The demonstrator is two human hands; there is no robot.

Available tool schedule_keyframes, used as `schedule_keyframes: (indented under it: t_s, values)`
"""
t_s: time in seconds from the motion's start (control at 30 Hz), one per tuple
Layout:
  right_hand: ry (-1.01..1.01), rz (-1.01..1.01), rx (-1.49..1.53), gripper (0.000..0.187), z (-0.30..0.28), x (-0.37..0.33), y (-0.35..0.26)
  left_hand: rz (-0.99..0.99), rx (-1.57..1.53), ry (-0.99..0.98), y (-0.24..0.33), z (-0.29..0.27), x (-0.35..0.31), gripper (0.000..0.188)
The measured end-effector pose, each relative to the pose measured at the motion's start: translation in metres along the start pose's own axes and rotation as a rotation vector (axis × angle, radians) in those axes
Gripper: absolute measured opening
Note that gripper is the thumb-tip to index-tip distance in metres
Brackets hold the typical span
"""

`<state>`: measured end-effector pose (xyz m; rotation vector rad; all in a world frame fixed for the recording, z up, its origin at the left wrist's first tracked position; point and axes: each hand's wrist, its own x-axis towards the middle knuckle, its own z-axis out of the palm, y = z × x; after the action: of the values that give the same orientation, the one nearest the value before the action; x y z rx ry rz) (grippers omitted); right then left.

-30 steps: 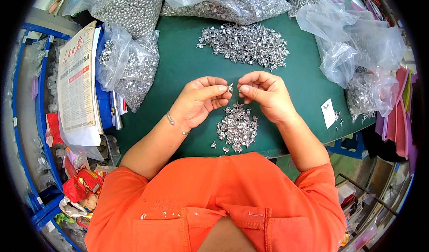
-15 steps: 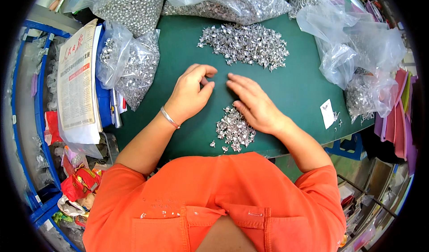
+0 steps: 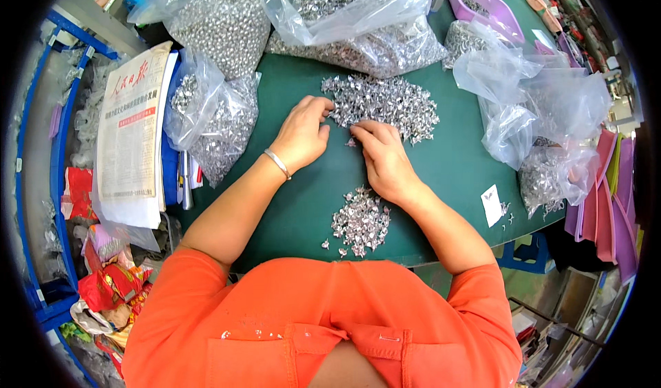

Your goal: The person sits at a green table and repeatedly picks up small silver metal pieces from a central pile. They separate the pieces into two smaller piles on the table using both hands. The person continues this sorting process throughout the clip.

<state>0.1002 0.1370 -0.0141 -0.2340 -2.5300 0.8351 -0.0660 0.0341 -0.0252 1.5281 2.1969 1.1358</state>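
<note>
Tabletop (image 3: 458,171): fingers (image 3: 372,131) newly at far pile (image 3: 403,106)

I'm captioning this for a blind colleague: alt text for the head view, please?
A person's left hand and right hand are at the near left edge of a large pile of small silvery pieces on a green table. A smaller pile lies nearer the person's orange shirt; clear plastic bags of silvery parts sit left, right and beyond.

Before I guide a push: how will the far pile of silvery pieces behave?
The pile will probably spread, since its pieces lie loose. Some may snag together, being jumbled and angular. Pieces seem unlikely to roll far, given their uneven shapes.
</note>
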Motion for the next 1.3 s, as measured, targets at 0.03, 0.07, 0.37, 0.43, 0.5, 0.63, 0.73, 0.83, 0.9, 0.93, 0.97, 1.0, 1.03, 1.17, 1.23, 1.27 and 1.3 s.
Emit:
schedule_keyframes:
  t_s: [0.03, 0.07, 0.37, 0.43, 0.5, 0.63, 0.73, 0.83, 0.9, 0.93, 0.97, 1.0, 1.03, 1.17, 1.23, 1.27, 1.3]
  values:
    - [-0.062, -0.042, 0.020, 0.035, -0.003, 0.000, -0.004, -0.009, -0.069, -0.040, 0.000, 0.001, -0.005, 0.027]
    - [-0.071, -0.030, 0.064, 0.035, -0.003, 0.000, -0.005, -0.019, -0.139, -0.079, 0.002, 0.000, -0.009, 0.026]
    - [-0.039, 0.114, 0.158, 0.013, -0.001, -0.009, -0.008, -0.147, -0.233, -0.064, 0.018, -0.014, -0.049, 0.022]
    - [-0.047, 0.057, 0.131, 0.010, 0.007, -0.007, -0.011, -0.167, -0.254, -0.065, 0.020, -0.015, -0.054, 0.021]
    - [-0.089, -0.001, 0.041, 0.010, 0.011, -0.006, -0.016, -0.137, -0.245, -0.055, 0.021, -0.011, -0.056, 0.020]
    - [-0.267, 0.013, 0.217, 0.014, 0.005, -0.006, -0.013, -0.112, -0.232, -0.033, 0.021, -0.011, -0.060, 0.019]
    - [-0.686, 0.068, 0.545, 0.015, -0.032, -0.004, -0.020, -0.081, -0.145, -0.019, 0.020, -0.016, -0.059, 0.019]
    - [-0.231, -0.069, 0.115, 0.017, -0.025, 0.000, -0.005, 0.028, -0.144, 0.012, 0.026, -0.009, -0.044, 0.019]
    - [-0.074, -0.039, 0.019, 0.018, -0.011, 0.004, -0.002, 0.150, -0.049, 0.041, 0.024, 0.007, -0.034, 0.018]
    - [-0.071, -0.038, 0.018, 0.019, -0.006, 0.004, 0.000, 0.212, 0.000, 0.058, 0.023, 0.010, -0.031, 0.017]
    - [-0.068, -0.039, 0.018, 0.019, -0.005, 0.006, 0.000, 0.195, 0.001, 0.035, 0.023, 0.010, -0.032, 0.016]
    - [-0.110, 0.006, 0.088, 0.018, -0.009, 0.001, -0.004, 0.179, -0.001, 0.005, 0.023, 0.010, -0.035, 0.015]
    - [-0.084, 0.047, 0.069, 0.017, -0.013, 0.001, -0.003, 0.162, -0.003, -0.025, 0.024, 0.009, -0.038, 0.014]
    - [-0.019, 0.102, 0.041, 0.014, -0.022, -0.001, 0.005, 0.007, -0.039, -0.091, 0.025, -0.003, -0.044, 0.010]
    - [-0.018, -0.004, 0.061, 0.013, -0.014, 0.004, 0.004, -0.069, -0.126, -0.087, 0.028, -0.004, -0.044, 0.011]
    - [0.002, -0.059, 0.052, 0.014, -0.008, 0.004, 0.003, -0.124, -0.247, -0.079, 0.030, -0.002, -0.044, 0.012]
    - [-0.012, -0.117, -0.008, 0.014, 0.000, 0.005, 0.005, -0.181, -0.363, -0.069, 0.032, -0.002, -0.044, 0.013]
